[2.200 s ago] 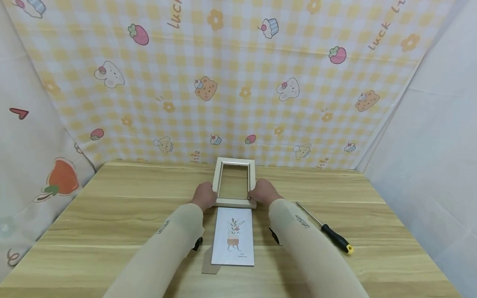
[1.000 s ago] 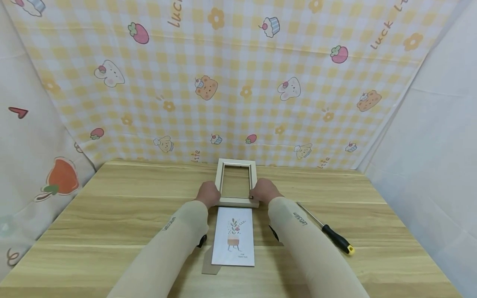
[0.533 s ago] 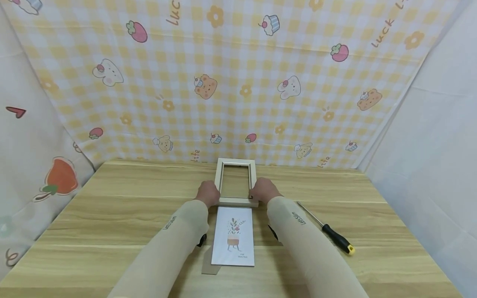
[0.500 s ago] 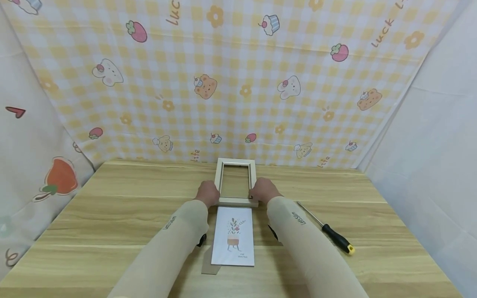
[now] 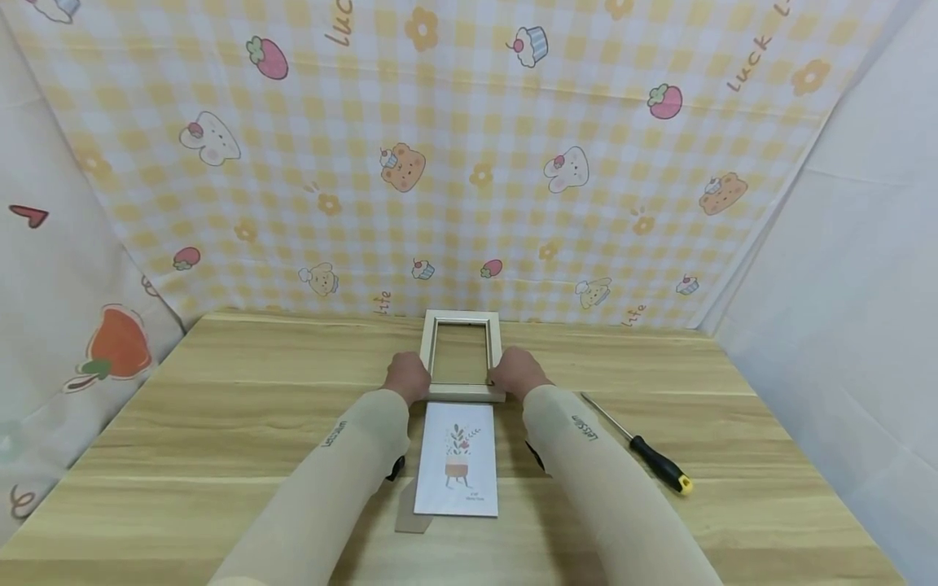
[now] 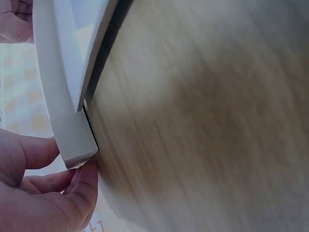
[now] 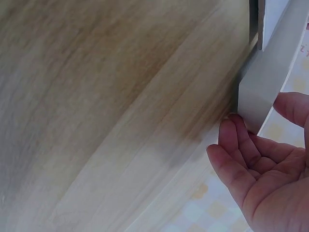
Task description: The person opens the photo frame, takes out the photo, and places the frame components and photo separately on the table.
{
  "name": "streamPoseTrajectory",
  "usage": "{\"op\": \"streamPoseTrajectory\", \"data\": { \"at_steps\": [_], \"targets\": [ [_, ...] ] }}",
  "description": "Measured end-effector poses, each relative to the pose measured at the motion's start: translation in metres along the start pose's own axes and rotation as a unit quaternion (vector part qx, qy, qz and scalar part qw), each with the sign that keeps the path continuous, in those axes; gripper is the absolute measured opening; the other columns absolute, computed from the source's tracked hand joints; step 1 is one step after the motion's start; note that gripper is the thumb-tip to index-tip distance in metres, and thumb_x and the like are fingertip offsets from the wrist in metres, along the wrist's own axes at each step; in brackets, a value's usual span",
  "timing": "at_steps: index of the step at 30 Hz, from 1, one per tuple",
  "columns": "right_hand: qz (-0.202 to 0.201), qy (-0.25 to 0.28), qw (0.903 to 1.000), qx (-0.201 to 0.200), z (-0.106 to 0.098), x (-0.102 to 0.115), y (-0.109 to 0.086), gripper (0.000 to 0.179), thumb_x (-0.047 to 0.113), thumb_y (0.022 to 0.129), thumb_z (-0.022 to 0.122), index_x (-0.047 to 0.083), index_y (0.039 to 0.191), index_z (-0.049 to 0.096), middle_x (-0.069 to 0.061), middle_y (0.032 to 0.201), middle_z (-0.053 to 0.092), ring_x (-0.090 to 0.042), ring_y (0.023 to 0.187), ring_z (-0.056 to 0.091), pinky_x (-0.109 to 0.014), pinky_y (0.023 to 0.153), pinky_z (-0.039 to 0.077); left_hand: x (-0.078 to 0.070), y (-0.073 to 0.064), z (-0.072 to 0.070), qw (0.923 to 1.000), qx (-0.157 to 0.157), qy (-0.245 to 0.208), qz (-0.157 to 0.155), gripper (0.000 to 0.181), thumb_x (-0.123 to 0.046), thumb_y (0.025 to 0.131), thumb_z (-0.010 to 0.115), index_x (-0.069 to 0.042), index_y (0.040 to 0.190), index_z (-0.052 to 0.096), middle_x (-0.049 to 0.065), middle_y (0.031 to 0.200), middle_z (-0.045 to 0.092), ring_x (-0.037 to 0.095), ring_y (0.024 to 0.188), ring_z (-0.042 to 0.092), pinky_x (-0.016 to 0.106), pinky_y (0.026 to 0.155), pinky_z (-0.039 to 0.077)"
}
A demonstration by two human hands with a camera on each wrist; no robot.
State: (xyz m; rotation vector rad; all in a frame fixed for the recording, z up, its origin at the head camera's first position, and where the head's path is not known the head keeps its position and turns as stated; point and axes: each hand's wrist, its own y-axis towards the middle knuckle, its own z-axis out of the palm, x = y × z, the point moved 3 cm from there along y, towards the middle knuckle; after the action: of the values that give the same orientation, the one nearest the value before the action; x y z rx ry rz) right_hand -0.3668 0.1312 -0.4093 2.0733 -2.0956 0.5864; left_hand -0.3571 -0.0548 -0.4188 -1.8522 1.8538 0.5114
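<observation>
A cream picture frame [image 5: 465, 394] lies at the back middle of the table, its long sides running away from me. My left hand [image 5: 407, 378] grips its near left corner; in the left wrist view, that hand's thumb and curled fingers [image 6: 83, 186] pinch the corner. At the near right corner, my right hand [image 5: 518, 373] holds the frame with its thumb above the edge and its fingers below. Just in front lies a white card [image 5: 456, 423] printed with a potted plant. In both wrist views the card's edge sits close to the frame's side.
A flat brown piece [image 5: 412, 518] shows partly from under the card's near left corner. To the right lies a screwdriver [image 5: 659, 465] with a black and yellow handle. A checked cloth [image 5: 476, 122] hangs behind the table [image 5: 256, 391], and pale cloths stand at both sides.
My left hand has shifted slightly right, closer in along the frame's corner. My right hand stays at its corner. The whole head view has drifted a little; card and screwdriver lie as before.
</observation>
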Motion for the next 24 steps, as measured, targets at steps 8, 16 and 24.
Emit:
{"op": "streamPoseTrajectory", "data": {
  "at_steps": [8,16,24],
  "targets": [
    [-0.004,0.0,1.0,-0.004,-0.001,0.001,-0.005,0.044,0.026,0.094,0.058,0.014,0.055,0.041,0.002,0.052,0.038,-0.013,0.05,0.037,-0.026,0.049,0.034,0.0,-0.005,-0.003,1.0,-0.001,-0.005,0.0,0.024,-0.009,0.093,0.055,0.013,0.089,0.064,0.026,0.092,0.061,0.033,0.078,0.06,0.044,0.072,0.052],
    [-0.002,0.019,0.9996,-0.022,-0.003,-0.006,-0.012,0.045,0.026,0.095,0.055,0.013,0.054,0.038,0.002,0.052,0.035,-0.014,0.049,0.035,-0.028,0.048,0.031,0.003,-0.014,-0.01,0.999,0.022,-0.038,-0.006,0.036,-0.011,0.093,0.054,-0.008,0.059,0.041,0.002,0.059,0.038,0.017,0.054,0.041,0.027,0.051,0.037],
    [-0.025,0.038,0.9981,-0.042,-0.006,-0.014,-0.029,0.031,0.023,0.094,0.055,0.01,0.067,0.049,-0.001,0.06,0.045,-0.016,0.056,0.041,-0.029,0.053,0.035,0.002,-0.031,-0.021,0.9981,0.036,-0.05,0.007,0.046,-0.011,0.095,0.054,-0.012,0.052,0.035,-0.003,0.048,0.032,0.01,0.044,0.033,0.023,0.046,0.034]
  ]
}}
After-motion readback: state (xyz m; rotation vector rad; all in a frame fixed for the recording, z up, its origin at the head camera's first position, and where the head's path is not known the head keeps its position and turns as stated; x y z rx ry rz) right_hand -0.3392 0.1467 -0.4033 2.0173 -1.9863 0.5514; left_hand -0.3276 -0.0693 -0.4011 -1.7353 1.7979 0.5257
